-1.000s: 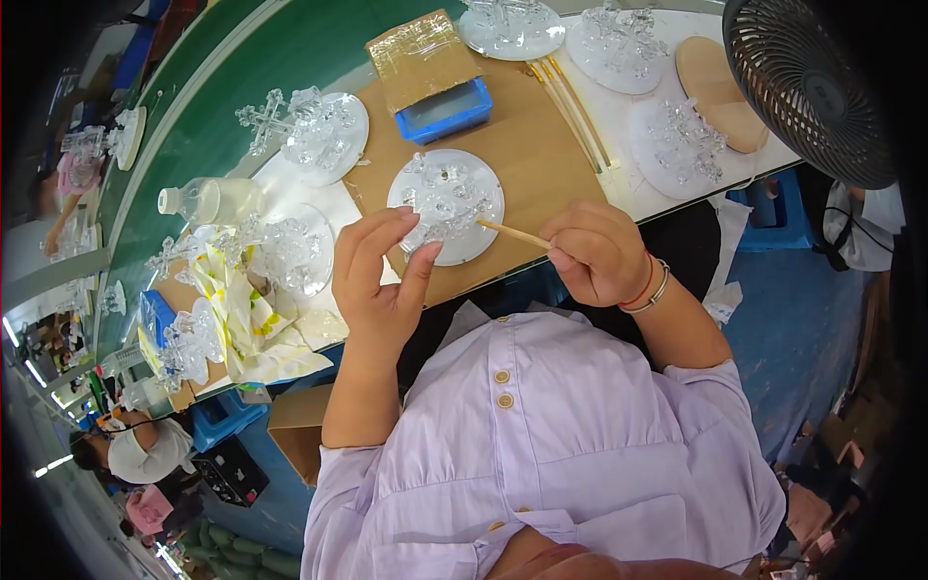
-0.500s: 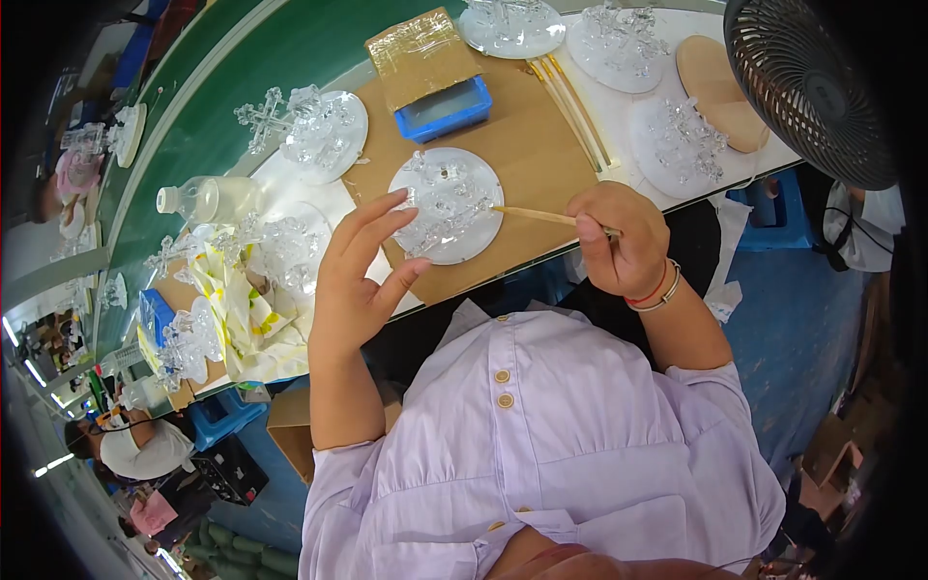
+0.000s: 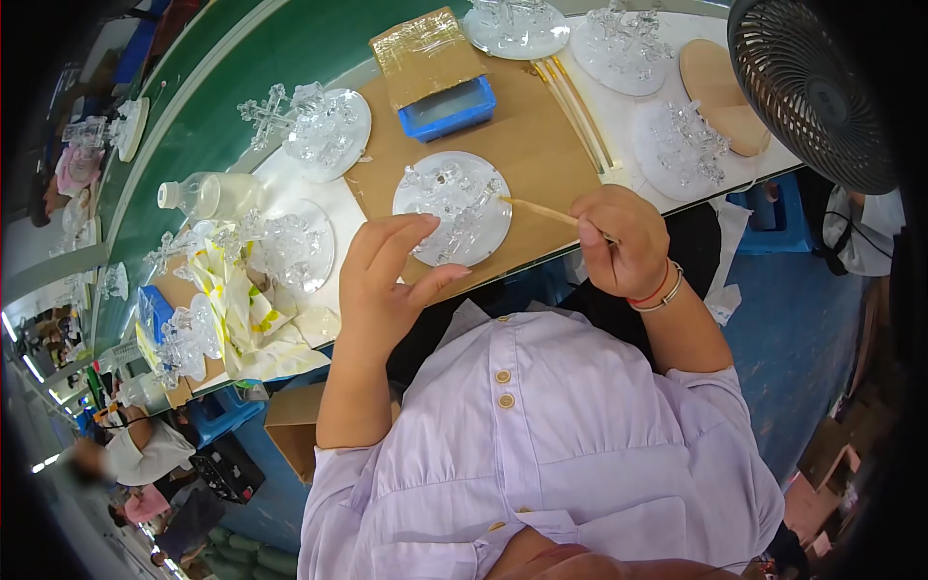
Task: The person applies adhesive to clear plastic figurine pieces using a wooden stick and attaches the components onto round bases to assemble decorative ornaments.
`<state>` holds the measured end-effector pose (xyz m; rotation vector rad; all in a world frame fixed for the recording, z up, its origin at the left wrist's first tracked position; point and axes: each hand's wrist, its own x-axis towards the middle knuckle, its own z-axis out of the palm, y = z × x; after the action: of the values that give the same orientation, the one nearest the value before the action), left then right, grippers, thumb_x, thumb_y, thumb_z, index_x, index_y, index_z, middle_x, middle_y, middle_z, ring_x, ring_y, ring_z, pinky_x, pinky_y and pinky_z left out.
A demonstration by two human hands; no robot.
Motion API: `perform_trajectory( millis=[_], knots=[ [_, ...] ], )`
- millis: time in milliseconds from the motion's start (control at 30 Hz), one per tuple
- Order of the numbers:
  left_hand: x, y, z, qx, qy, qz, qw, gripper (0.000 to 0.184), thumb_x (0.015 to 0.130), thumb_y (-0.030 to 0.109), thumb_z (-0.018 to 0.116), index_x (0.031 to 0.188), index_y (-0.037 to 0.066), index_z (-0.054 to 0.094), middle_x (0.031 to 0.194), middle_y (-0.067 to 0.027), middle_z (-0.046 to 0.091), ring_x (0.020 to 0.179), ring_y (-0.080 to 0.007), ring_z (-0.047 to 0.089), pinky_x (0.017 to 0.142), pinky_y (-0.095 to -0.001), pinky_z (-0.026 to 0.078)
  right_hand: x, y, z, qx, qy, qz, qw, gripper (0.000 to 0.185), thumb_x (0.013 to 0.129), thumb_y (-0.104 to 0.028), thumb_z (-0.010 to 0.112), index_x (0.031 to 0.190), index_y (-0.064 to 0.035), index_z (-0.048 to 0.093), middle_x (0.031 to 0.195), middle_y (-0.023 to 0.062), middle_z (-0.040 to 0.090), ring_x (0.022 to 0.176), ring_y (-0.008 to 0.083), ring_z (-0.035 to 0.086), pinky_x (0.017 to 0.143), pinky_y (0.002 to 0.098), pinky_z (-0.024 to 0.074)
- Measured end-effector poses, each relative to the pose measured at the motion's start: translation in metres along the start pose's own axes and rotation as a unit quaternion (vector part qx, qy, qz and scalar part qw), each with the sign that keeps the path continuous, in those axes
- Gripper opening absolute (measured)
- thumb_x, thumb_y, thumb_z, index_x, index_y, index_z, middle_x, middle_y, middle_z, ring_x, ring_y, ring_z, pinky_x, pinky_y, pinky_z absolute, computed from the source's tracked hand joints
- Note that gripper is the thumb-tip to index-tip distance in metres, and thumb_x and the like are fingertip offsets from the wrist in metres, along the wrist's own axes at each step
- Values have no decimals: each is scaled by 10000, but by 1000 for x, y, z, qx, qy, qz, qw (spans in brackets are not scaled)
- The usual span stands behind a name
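A round white disc (image 3: 494, 242) bearing a clear, crystal-like ornament (image 3: 449, 203) lies flat on the brown cardboard. My left hand (image 3: 387, 275) is at its lower left edge, thumb and fingers apart. The fingertips overlap the disc's rim in view; whether they touch the ornament I cannot tell. My right hand (image 3: 623, 242) pinches a thin wooden stick (image 3: 543, 210) with a tapered tip. That tip reaches the ornament's right side, near the disc's edge.
Behind the disc stands a blue tray (image 3: 449, 121) with a cardboard flap (image 3: 427, 58). Several thin sticks (image 3: 575, 111) lie to its right. Similar ornaments on discs surround the cardboard. A bottle (image 3: 217, 196) and crumpled paper (image 3: 246, 309) are at left, a black fan (image 3: 817, 97) at right.
My left hand has moved slightly right and down, its fingertips now further over the disc. The stick's tip has shifted a little right and up along the ornament.
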<state>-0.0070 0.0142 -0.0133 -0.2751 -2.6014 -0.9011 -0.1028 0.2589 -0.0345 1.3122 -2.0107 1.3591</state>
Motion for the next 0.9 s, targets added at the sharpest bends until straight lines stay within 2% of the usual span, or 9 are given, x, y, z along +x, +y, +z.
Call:
perform_trajectory(
  millis=[167,333,433,600,700,867,900],
  knots=[
    [-3,3,6,16,24,7,1000,515,569,203,860,1011,50,645,984,-90,656,876,-273,607,746,-345,490,-2,0,0,30,-24,3,999,77,855,17,556,901,-21,507,738,124,604,569,248,558,516,310,445],
    [1,-1,-4,-32,-17,10,999,550,574,198,856,1061,60,642,1084,-95,640,958,-275,606,793,-347,494,1,-1,0,52,-31,3,998,86,848,21,560,900,-25,510,741,115,603,566,243,550,517,311,444],
    [0,-2,-12,-47,-48,-16,998,542,593,171,847,1084,68,641,1137,-96,625,1002,-273,600,827,-351,495,3,2,4,14,-10,-5,1000,78,848,18,555,899,-23,510,737,113,603,557,240,549,515,312,442],
    [-3,-8,-15,-46,-60,-35,997,507,622,131,832,1088,73,642,1094,-94,648,985,-271,616,820,-348,504,-1,-9,5,63,-55,-18,996,85,839,25,556,892,-24,512,738,110,604,569,249,559,510,319,438],
    [-3,-8,-12,-55,-57,-44,996,486,632,121,828,1079,73,644,1062,-95,661,967,-271,627,806,-345,510,3,-7,3,34,-14,-6,999,75,837,17,560,876,-29,515,731,109,602,564,254,554,505,324,436],
    [-4,-5,-11,-53,-52,-60,995,455,635,116,827,1052,68,651,1031,-97,666,942,-272,632,791,-341,513,0,-11,6,30,-41,-22,998,61,844,6,558,877,-25,518,727,117,602,565,257,556,512,326,444],
    [-5,-5,-10,-46,-44,-50,997,437,635,117,834,1027,51,654,1013,-93,670,891,-241,633,770,-318,509,0,-12,7,47,-55,-35,997,57,847,2,558,880,-21,518,728,118,603,569,258,557,514,326,446]
  ],
)
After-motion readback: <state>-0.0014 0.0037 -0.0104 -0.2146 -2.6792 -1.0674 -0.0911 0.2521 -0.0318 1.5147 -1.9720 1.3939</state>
